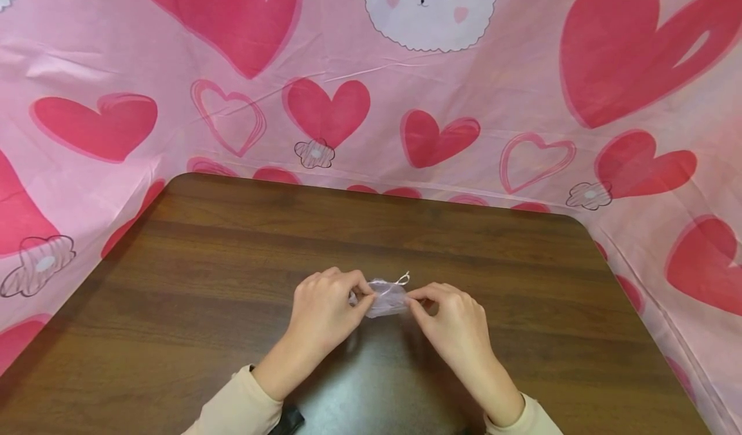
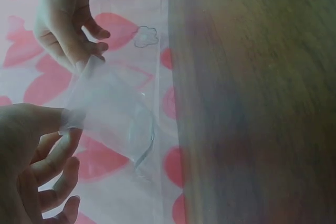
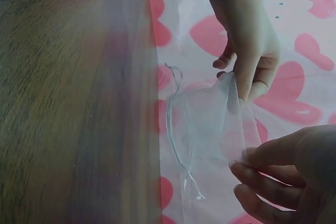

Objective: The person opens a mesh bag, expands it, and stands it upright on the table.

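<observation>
A small sheer white drawstring pouch is stretched between both hands above the table. My left hand pinches one end of it between thumb and forefinger. At the other end, the thumb and forefinger of my right hand pinch a corner. The pouch's thin white cord runs along the edge away from the fingers and ends in a loop. Through the thin fabric the background shows, and I make out nothing inside.
The dark brown wooden table has rounded far corners. Pink cloth printed with red hearts hangs around its back and sides. A small black object lies by the left sleeve at the near edge, mostly hidden.
</observation>
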A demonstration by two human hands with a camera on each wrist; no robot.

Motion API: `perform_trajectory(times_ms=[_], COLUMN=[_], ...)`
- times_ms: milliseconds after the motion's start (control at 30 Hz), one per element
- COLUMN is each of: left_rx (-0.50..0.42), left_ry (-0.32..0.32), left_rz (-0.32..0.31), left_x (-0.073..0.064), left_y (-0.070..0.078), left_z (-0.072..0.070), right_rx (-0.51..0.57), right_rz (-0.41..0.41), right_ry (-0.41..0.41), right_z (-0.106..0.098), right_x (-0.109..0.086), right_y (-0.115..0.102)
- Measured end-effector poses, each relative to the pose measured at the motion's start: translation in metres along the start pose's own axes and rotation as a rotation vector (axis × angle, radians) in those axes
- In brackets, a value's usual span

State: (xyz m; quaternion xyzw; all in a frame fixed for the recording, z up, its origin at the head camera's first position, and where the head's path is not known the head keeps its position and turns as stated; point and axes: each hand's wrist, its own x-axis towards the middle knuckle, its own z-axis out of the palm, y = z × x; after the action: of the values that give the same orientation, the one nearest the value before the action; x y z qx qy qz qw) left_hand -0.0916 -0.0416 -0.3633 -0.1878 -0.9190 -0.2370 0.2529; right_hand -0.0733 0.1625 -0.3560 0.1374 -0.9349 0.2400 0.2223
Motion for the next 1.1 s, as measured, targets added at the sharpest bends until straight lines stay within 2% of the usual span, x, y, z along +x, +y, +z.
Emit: perform_trajectory(times_ms=[133, 400, 767, 933, 1100], left_rx=[0.008, -0.004, -0.035, -0.031, -0.013], left_ry=[0.012, 0.008, -0.099, -0.107, -0.069], left_rz=[0.009, 0.018, 0.120, 0.101, 0.056], left_x=[0.000, -0.002, -0.001, 0.000, 0.000], left_y=[0.000, -0.001, 0.004, 0.009, 0.010], left_z=[0.001, 0.003, 0.002, 0.003, 0.005], right_rx=[0.006, 0.022, 0.029, 0.051, 0.064], right_rz=[0.005, 0.035, 0.030, 0.009, -0.007], right_ry=[0.013, -0.012, -0.024, 0.000, -0.007], right_z=[0.000, -0.001, -0.001, 0.001, 0.001], right_x=[0.000, -0.001, 0.001, 0.001, -0.001], right_y=[0.000, -0.001, -0.001, -0.002, -0.005])
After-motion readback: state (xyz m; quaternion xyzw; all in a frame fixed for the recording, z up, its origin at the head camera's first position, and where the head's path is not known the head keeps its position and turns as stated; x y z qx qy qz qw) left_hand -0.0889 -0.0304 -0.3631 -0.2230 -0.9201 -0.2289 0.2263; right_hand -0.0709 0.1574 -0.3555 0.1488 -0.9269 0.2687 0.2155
